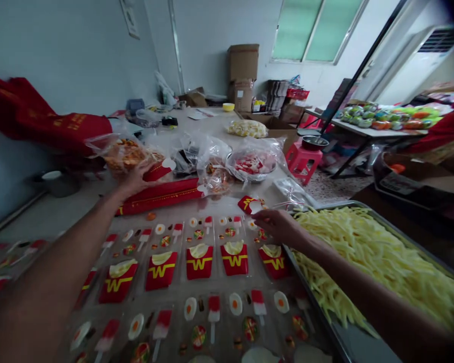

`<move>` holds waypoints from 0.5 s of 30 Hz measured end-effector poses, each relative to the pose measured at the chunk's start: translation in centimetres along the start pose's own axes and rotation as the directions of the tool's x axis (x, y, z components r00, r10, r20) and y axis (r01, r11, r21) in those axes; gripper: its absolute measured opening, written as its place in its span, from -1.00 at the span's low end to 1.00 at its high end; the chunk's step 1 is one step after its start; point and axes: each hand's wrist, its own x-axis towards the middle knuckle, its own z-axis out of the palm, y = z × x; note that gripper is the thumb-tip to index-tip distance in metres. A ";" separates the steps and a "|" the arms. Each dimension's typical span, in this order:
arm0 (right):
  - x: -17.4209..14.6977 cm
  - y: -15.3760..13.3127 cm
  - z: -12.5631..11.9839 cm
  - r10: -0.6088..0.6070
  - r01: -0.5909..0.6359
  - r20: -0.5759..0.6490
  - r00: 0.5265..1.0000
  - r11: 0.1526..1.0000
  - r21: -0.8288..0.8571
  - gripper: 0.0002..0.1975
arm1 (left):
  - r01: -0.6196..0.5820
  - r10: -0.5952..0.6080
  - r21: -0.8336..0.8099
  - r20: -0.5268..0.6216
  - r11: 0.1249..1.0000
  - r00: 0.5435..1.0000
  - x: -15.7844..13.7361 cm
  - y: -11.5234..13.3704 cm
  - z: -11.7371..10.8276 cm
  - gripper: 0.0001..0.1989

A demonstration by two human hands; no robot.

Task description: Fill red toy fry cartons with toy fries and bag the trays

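My left hand (135, 180) reaches over a long row of stacked red fry cartons (162, 195). Its fingers are closed on a red carton piece (157, 171) lifted at an angle above the row. My right hand (274, 223) is pinched at the edge of a small red fry carton (246, 203) with a yellow mark, just beyond the clear trays. Below both hands, clear plastic trays (217, 290) hold toy fried eggs, popsicles and pizzas. Several compartments have a red carton with a yellow W (200, 262) and pale fries sticking out.
A metal tray (304, 287) heaped with pale toy fries (378, 257) stands at right. Behind the cartons lie plastic bags of small parts (215, 174) and a bagged bowl of red-and-white pieces (253, 164). A pink stool (304, 161) with a metal bowl is beyond the table.
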 end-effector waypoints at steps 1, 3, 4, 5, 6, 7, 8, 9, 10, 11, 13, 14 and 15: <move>1.4 0.0 0.1 0.002 -0.004 -0.027 1.000 0.997 -0.076 -0.70 | -0.015 0.015 0.013 0.010 1.000 1.000 0.3 0.7 1.0 -0.10; 3.9 -0.2 0.5 0.043 -0.055 -0.054 0.998 0.971 -0.234 -0.68 | -0.028 0.027 0.038 0.010 0.999 1.000 0.2 1.8 2.6 -0.17; 5.0 -0.3 0.7 0.087 -0.095 -0.040 0.995 0.948 -0.302 -0.65 | -0.027 0.028 0.054 -0.010 0.998 1.000 -0.1 2.3 3.3 -0.20; 6.0 -0.2 0.9 0.140 -0.135 -0.014 0.990 0.924 -0.358 -0.60 | -0.028 0.030 0.072 -0.034 0.997 0.999 -0.4 2.6 3.8 -0.23; 6.9 0.0 1.1 0.193 -0.169 0.021 0.981 0.902 -0.398 -0.52 | -0.033 0.038 0.090 -0.055 0.995 0.998 -0.8 2.9 4.2 -0.25; 7.6 0.3 1.4 0.235 -0.191 0.056 0.970 0.887 -0.420 -0.41 | -0.041 0.049 0.106 -0.074 0.994 0.996 -1.1 3.1 4.4 -0.28; 8.3 0.6 1.7 0.267 -0.209 0.079 0.960 0.878 -0.430 -0.28 | -0.050 0.061 0.117 -0.089 0.992 0.994 -1.4 3.2 4.5 -0.30; 8.8 1.1 1.9 0.291 -0.226 0.089 0.953 0.873 -0.431 -0.14 | -0.059 0.072 0.122 -0.100 0.991 0.992 -1.7 3.3 4.6 -0.31; 9.1 1.5 2.2 0.308 -0.243 0.088 0.947 0.871 -0.427 -0.02 | -0.068 0.081 0.120 -0.108 0.990 0.991 -1.9 3.3 4.7 -0.31; 9.4 2.0 2.3 0.318 -0.260 0.076 0.945 0.872 -0.416 0.04 | -0.075 0.089 0.117 -0.119 0.990 0.989 -2.0 3.3 4.7 -0.30; 9.7 2.8 2.2 0.319 -0.281 0.041 0.947 0.882 -0.379 0.00 | -0.083 0.097 0.113 -0.125 0.990 0.987 -2.2 3.3 4.8 -0.26; 9.8 3.2 1.8 0.315 -0.283 0.032 0.949 0.890 -0.356 -0.07 | -0.088 0.100 0.113 -0.110 0.990 0.989 -2.2 3.2 4.8 -0.24; 9.8 3.6 1.1 0.310 -0.284 0.023 0.950 0.895 -0.343 -0.14 | -0.100 0.109 0.114 -0.079 0.988 0.991 -2.3 3.2 4.8 -0.23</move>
